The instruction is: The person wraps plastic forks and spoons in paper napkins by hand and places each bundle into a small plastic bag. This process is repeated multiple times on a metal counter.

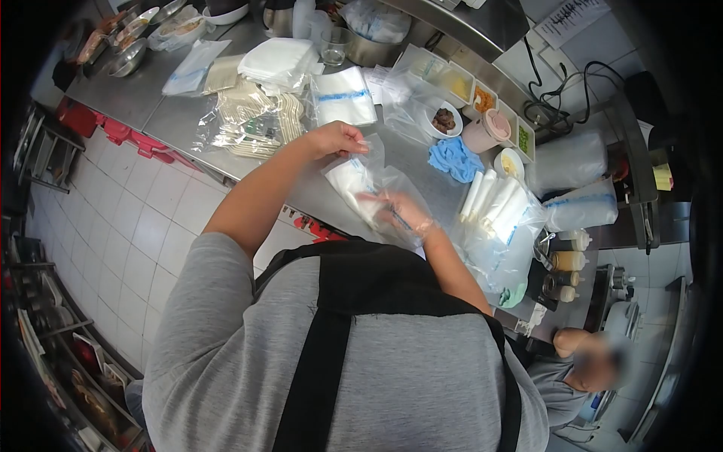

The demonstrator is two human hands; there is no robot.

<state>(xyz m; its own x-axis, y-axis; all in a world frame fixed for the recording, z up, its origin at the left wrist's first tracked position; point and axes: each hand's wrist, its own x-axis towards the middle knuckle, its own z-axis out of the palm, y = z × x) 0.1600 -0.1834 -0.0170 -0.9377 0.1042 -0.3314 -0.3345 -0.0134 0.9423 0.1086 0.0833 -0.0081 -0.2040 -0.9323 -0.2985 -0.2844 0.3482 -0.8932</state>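
Observation:
My left hand (337, 138) pinches the top edge of a clear plastic bag (361, 181) and holds it up over the steel counter (162, 113). My right hand (403, 215), covered in thin clear plastic, is pushed into the bag's lower part, fingers curled around the film and some white contents. I cannot tell what the white contents are. Both hands are close together, just above the counter's near edge.
Right of my hands lie white rolls in clear bags (493, 203), a blue cloth (456, 158), a pink cup (486, 132) and a bowl of dark food (444, 119). Behind are zip bags (343, 96), white sheets (279, 60) and packed cutlery (252, 120). Another person (580, 369) stands lower right.

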